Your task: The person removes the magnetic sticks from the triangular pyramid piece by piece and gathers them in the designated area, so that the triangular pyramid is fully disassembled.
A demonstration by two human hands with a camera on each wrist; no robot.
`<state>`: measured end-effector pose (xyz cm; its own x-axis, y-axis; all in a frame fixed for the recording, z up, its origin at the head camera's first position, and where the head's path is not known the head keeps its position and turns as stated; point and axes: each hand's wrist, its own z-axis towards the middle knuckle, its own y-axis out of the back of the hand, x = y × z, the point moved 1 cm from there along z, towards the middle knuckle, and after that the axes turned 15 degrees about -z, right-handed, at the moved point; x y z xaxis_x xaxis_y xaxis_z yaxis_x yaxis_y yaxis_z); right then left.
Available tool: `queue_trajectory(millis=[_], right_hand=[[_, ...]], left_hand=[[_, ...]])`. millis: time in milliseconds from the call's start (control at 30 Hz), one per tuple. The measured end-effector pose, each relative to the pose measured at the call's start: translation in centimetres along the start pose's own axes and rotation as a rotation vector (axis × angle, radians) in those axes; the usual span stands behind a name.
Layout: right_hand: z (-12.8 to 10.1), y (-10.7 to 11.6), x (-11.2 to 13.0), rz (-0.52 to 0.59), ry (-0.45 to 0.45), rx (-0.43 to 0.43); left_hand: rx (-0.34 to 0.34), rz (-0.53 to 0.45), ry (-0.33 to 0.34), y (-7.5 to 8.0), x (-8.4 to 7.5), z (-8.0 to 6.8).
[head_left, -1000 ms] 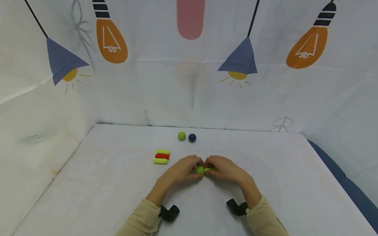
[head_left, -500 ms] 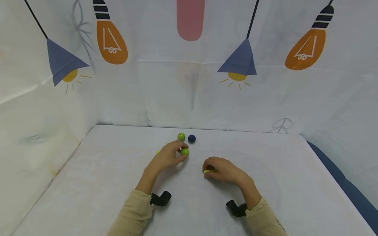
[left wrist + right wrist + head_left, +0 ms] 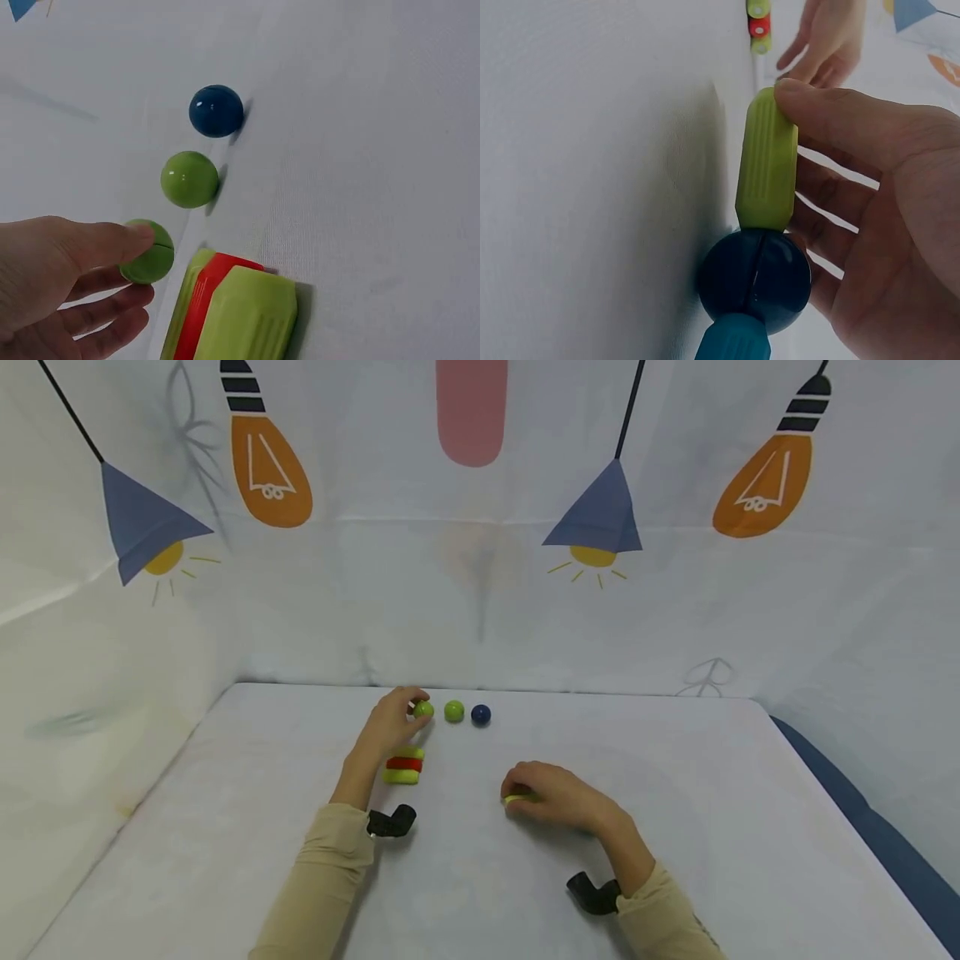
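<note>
Thumb and fingers of my left hand (image 3: 386,725) pinch a green ball (image 3: 148,255) with a seam, at the far side of the table. Beside it are a second green ball (image 3: 453,711) and a dark blue ball (image 3: 481,715), in a rough row. Just nearer lie two yellow-green rods (image 3: 402,777) with a red rod (image 3: 405,764) between them. Near the table's middle, my right hand (image 3: 558,795) holds a yellow-green rod (image 3: 766,161). In the right wrist view, that rod joins another dark blue ball (image 3: 754,281), with a teal rod (image 3: 733,341) on its other side.
The white table (image 3: 465,877) ends at the back against a white fabric wall (image 3: 360,602) printed with lamps and bulbs. A black curved piece sits at each wrist. A dark blue object (image 3: 847,793) shows past the right edge.
My left hand has carried the green ball away from my right hand, leftward and back, to the left of the other two balls. My right hand stays near the middle, holding the rod.
</note>
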<state>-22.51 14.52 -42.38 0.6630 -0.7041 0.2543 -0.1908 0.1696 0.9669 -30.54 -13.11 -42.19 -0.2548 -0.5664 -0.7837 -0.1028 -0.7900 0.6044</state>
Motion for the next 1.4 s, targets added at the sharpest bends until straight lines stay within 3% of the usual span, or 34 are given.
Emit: queue_trajectory(millis=[300, 500, 633, 767, 833, 900, 967, 1067, 1200, 1400], right_hand=[[0.6, -0.4, 1.2, -0.002, 0.042, 0.021], [0.7, -0.4, 1.6, -0.019, 0.023, 0.030], [0.6, -0.3, 1.6, -0.031, 0.013, 0.027], [0.4, -0.1, 1.6, -0.031, 0.015, 0.027], [0.3, 0.1, 1.6, -0.027, 0.021, 0.017], [0.2, 0.1, 1.6, -0.030, 0.028, 0.008], [0.1, 0.1, 1.6, -0.026, 0.035, 0.003], [0.1, 0.0, 1.5, -0.011, 0.043, 0.007], [0.3, -0.4, 1.5, 0.005, 0.082, -0.009], [0.5, -0.4, 2.0, 0.075, 0.139, 0.030]], left_hand=[[0.031, -0.011, 0.066, -0.1, 0.9, 1.2], [0.040, -0.007, 0.101, -0.3, 1.2, 1.1], [0.011, 0.012, 0.108, -0.3, 0.9, 0.7], [-0.082, 0.030, 0.052, -0.5, -0.2, -0.1], [-0.130, 0.019, -0.016, -0.8, -1.1, -0.6], [-0.134, -0.001, -0.105, -1.4, -2.1, -1.2], [-0.071, -0.033, -0.190, -2.4, -3.1, -1.8], [0.126, -0.089, -0.283, -4.2, -4.1, -3.1], [0.369, -0.107, -0.317, -6.5, -4.4, -4.8], [0.488, -0.142, -0.336, -8.0, -4.2, -5.5]])
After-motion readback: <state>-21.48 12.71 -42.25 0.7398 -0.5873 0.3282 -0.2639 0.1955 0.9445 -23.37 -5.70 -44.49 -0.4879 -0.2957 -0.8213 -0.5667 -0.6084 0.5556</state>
